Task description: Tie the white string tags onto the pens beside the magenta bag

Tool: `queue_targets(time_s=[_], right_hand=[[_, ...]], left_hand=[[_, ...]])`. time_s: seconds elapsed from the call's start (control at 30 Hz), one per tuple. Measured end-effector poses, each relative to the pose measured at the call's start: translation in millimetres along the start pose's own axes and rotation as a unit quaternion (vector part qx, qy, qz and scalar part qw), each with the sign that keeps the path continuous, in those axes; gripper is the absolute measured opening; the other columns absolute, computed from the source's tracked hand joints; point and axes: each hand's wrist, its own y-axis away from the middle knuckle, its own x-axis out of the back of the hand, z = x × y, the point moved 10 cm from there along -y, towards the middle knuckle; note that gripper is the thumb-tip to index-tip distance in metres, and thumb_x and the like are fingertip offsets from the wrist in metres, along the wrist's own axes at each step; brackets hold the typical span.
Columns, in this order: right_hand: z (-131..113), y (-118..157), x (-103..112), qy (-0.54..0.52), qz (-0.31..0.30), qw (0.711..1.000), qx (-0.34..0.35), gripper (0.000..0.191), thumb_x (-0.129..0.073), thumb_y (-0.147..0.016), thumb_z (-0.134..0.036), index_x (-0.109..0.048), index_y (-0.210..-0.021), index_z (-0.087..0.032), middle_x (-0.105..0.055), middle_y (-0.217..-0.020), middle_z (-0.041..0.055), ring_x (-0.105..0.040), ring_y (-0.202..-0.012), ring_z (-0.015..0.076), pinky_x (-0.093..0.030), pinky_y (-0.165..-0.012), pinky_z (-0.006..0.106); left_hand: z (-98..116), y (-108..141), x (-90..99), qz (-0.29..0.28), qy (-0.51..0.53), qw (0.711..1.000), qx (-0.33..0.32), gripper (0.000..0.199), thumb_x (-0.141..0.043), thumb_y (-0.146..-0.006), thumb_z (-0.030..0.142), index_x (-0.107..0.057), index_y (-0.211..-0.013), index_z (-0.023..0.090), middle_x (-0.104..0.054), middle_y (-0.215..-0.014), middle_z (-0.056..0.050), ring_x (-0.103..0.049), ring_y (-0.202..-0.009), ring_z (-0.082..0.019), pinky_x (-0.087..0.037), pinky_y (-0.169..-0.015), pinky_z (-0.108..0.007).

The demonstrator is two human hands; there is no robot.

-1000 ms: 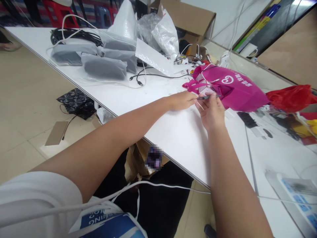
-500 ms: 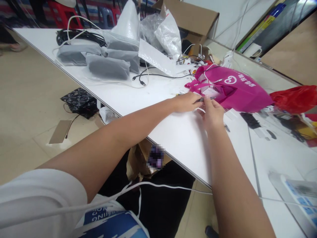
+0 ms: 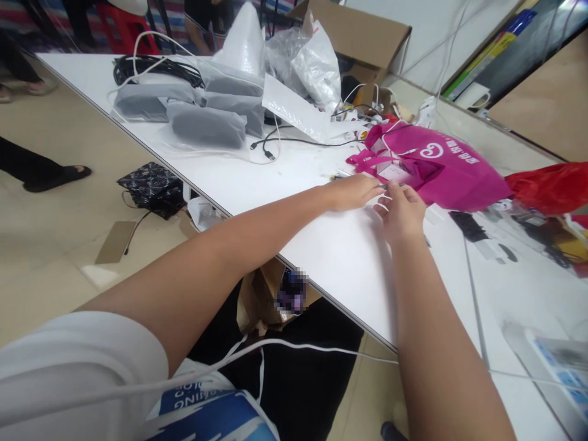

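Over the white table, my left hand and my right hand meet fingertip to fingertip. Between them is a small dark thin object, too small to name. The fingers of my left hand are pressed together at its left end. My right hand pinches it with thumb and forefinger, the other fingers curled loosely. Just behind both hands lies a pink bag with white print and a white box in its opening.
Grey wrapped packages, a black cable coil and bubble wrap lie at the back left. A red bag is at the right. A white cable crosses in front of my lap. A person's foot shows on the floor.
The view has shifted slightly. My right hand has turned a little and its lower fingers have spread from the palm. A person's leg has come into view at the left.
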Motion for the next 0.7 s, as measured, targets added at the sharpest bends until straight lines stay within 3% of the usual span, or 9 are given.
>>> queue_targets(time_s=[0.13, 0.37, 0.53, 0.7], right_hand=[[8, -4, 6, 0.018, 0.006, 1.000, -0.009, 0.058, -0.096, -0.090, -0.059, -0.050, -0.075, -0.025, -0.054, -0.067, -0.0069, -0.059, -0.062, 0.0105, -0.054, -0.053, 0.020], [10, -4, -3, -0.010, -0.038, 0.999, -0.014, 0.052, -0.097, -0.087, -0.060, -0.058, -0.084, -0.026, -0.064, -0.077, -0.0061, -0.063, -0.062, 0.0091, -0.055, -0.053, 0.019], [14, -2, 2, 0.016, -0.005, 0.999, -0.029, 0.057, -0.098, -0.085, -0.063, -0.057, -0.079, -0.025, -0.059, -0.067, -0.0067, -0.060, -0.058, 0.0089, -0.053, -0.050, 0.018], [16, -1, -2, -0.019, -0.003, 0.999, -0.040, 0.050, -0.100, -0.083, -0.058, -0.063, -0.086, -0.025, -0.066, -0.072, -0.0078, -0.060, -0.057, 0.0074, -0.052, -0.049, 0.017]], left_hand=[[-3, 1, -3.4, 0.006, 0.002, 1.000, 0.004, 0.046, -0.047, -0.115, 0.034, -0.055, -0.157, 0.017, -0.077, -0.135, -0.019, -0.074, -0.123, -0.030, -0.053, -0.107, -0.042], [-1, -2, -5.2, -0.006, -0.009, 1.000, -0.007, 0.039, -0.035, -0.118, 0.031, -0.069, -0.130, 0.017, -0.079, -0.126, -0.019, -0.074, -0.117, -0.028, -0.054, -0.104, -0.040], [-3, 2, -3.7, 0.010, -0.016, 1.000, 0.001, 0.042, -0.049, -0.116, 0.034, -0.055, -0.153, 0.017, -0.078, -0.135, -0.019, -0.075, -0.120, -0.029, -0.054, -0.102, -0.040], [-5, -1, -17.4, -0.005, -0.038, 0.999, 0.010, 0.040, -0.041, -0.118, 0.031, -0.061, -0.148, 0.015, -0.079, -0.129, -0.022, -0.076, -0.114, -0.031, -0.055, -0.098, -0.042]])
